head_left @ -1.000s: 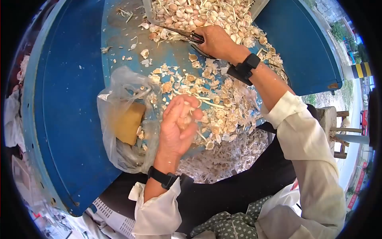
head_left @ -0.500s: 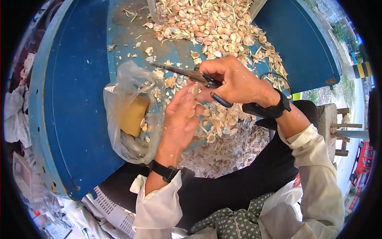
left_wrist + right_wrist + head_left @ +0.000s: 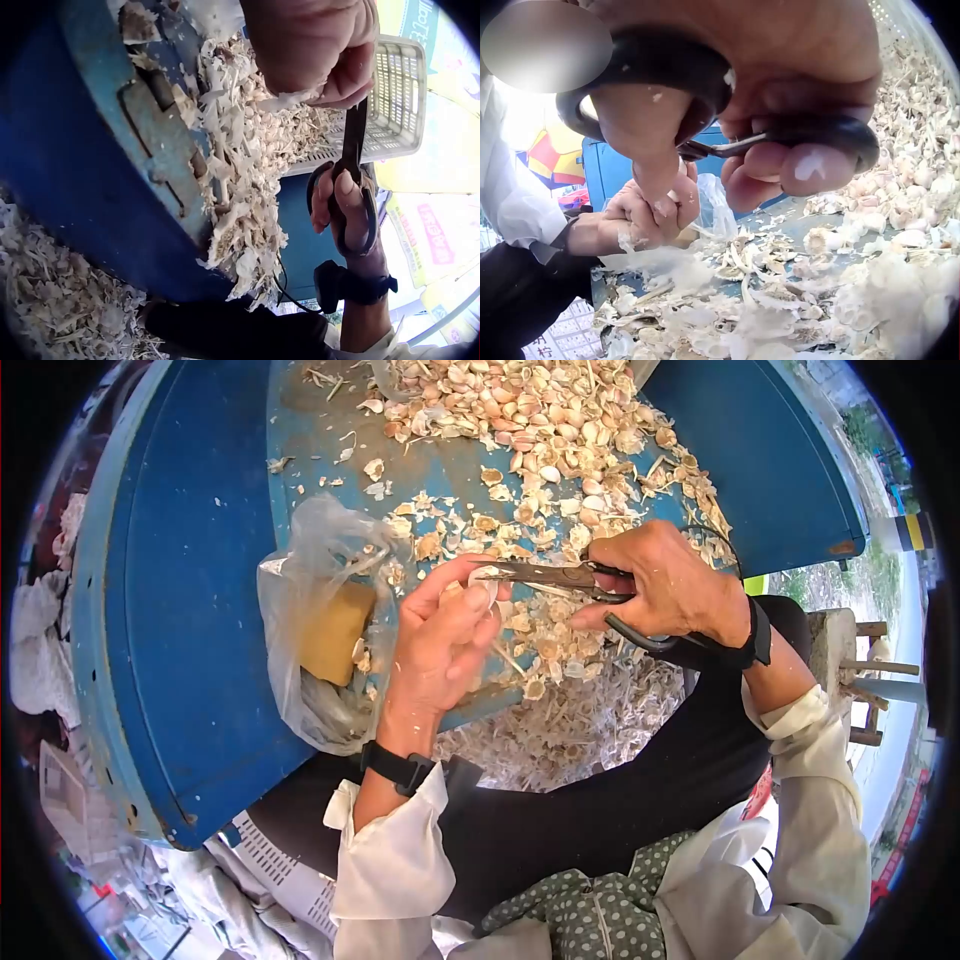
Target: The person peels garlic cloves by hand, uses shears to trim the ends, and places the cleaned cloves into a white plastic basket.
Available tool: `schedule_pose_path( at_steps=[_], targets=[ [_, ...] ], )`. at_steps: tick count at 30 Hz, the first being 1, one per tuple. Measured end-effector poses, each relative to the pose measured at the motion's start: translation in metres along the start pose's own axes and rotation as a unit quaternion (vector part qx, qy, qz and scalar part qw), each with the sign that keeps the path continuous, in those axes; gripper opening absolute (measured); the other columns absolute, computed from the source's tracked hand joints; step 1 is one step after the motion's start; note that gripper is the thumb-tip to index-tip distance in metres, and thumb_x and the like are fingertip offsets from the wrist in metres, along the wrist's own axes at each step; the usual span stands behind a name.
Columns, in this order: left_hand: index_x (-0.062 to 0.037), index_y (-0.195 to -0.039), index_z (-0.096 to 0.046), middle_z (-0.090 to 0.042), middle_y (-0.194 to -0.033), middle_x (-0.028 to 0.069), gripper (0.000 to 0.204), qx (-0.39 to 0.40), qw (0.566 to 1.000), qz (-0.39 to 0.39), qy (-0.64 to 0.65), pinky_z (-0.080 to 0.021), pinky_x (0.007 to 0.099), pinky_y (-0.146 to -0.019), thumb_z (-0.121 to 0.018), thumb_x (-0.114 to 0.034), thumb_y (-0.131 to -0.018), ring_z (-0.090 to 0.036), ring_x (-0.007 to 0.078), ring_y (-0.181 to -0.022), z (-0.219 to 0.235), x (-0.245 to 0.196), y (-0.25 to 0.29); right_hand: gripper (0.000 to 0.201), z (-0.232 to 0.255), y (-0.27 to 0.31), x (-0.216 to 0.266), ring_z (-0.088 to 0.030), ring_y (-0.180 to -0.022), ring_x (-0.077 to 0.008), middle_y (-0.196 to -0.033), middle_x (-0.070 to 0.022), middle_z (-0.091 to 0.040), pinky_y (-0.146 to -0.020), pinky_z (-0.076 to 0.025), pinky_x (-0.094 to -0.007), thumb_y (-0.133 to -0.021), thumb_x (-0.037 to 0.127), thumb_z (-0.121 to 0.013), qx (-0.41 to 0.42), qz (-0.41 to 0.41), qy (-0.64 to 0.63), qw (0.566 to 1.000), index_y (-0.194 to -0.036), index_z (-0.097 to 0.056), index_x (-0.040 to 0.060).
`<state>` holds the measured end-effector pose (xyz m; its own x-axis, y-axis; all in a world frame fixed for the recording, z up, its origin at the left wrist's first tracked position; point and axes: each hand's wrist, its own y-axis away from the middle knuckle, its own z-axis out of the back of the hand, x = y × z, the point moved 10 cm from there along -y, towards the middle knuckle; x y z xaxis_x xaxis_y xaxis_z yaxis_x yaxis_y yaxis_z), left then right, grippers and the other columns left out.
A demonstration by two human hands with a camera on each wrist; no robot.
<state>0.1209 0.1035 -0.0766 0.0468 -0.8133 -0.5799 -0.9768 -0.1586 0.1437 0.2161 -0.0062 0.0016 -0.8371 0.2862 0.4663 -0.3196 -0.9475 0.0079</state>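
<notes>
In the head view the left hand [image 3: 432, 635] pinches a pale garlic clove [image 3: 485, 582] between thumb and fingers. The right hand [image 3: 668, 582] grips black-handled scissors [image 3: 555, 575], whose blades point left and meet the clove at the left fingertips. In the left wrist view the scissors [image 3: 352, 142] reach up to the left hand [image 3: 311, 49], with right-hand fingers through the loops. The right wrist view shows a scissor loop [image 3: 817, 139] close up and the left hand [image 3: 649, 214] beyond it.
Garlic cloves [image 3: 540, 415] are heaped at the far side of the blue table, beside a pale crate [image 3: 401, 97]. Papery skins [image 3: 545, 650] lie in front of them. At the left is a clear plastic bag [image 3: 325, 525] around a yellow-brown block [image 3: 338, 632].
The right hand came back from the clove heap with the scissors to the left hand, then shifted right as the blades swung level onto the clove. The left hand stayed nearly in place.
</notes>
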Motion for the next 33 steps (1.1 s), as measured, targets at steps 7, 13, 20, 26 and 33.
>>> schedule_pose_path(
  at_steps=[7,13,20,26,33],
  targets=[
    [-0.0008,-0.116,-0.056,-0.063,-0.095,0.0153,0.03,0.012,1.0,-0.025,0.005,-0.03,0.014,-0.043,-0.06,-0.005,-0.087,-0.046,0.0059,-0.057,-0.011,0.0,-0.001,0.05,-0.022,0.012,-0.001,-0.039,-0.045,-0.0195,-0.05,-0.0126,-0.039,-0.045,-0.033,-0.0328,-0.077,0.041,-0.075,0.042,-0.024,-0.174,0.984,-0.063,-0.053,-0.0019],
    [0.0009,-0.109,-0.059,-0.059,-0.09,0.018,0.034,0.091,0.996,0.006,-0.025,-0.032,0.0173,-0.034,-0.067,-0.019,-0.083,-0.04,0.0065,-0.044,-0.071,-0.046,0.089,0.045,0.0,0.051,-0.066,-0.039,-0.041,-0.008,-0.049,0.0015,-0.04,-0.041,-0.029,-0.022,-0.092,0.04,-0.051,-0.153,-0.136,-0.328,0.922,-0.061,-0.044,0.0084],
    [-0.0004,-0.106,-0.054,-0.054,-0.098,0.0185,0.021,-0.237,0.907,-0.347,-0.033,-0.032,0.0104,-0.034,-0.057,-0.016,-0.093,-0.043,0.0038,-0.045,0.063,-0.095,0.391,0.042,0.008,0.079,-0.103,-0.034,-0.045,-0.0086,-0.053,0.0003,-0.036,-0.045,-0.024,-0.0257,-0.098,0.037,-0.042,-0.183,-0.138,-0.338,0.913,-0.066,-0.043,0.0102],
    [-0.0073,-0.139,-0.042,-0.04,-0.14,0.0151,0.045,-0.478,0.519,0.043,-0.708,-0.034,0.0435,-0.106,-0.05,-0.024,-0.098,-0.035,0.0316,-0.132,0.208,0.008,0.56,0.028,0.048,0.1,-0.116,-0.047,-0.064,-0.008,-0.073,0.0012,-0.05,-0.061,-0.035,-0.0221,-0.095,0.031,-0.051,-0.198,-0.183,-0.325,0.906,-0.089,-0.057,0.0048],
    [-0.0033,-0.142,-0.033,-0.039,-0.142,0.0172,0.06,-0.607,0.679,-0.034,-0.41,-0.028,0.0387,-0.108,-0.045,-0.041,-0.097,-0.036,0.0292,-0.131,0.232,0.005,0.518,0.031,0.213,0.127,-0.035,-0.047,-0.062,-0.0104,-0.069,-0.0014,-0.049,-0.058,-0.036,-0.0249,-0.097,0.033,-0.047,-0.209,-0.101,-0.279,0.932,-0.085,-0.052,0.0047]
  ],
)
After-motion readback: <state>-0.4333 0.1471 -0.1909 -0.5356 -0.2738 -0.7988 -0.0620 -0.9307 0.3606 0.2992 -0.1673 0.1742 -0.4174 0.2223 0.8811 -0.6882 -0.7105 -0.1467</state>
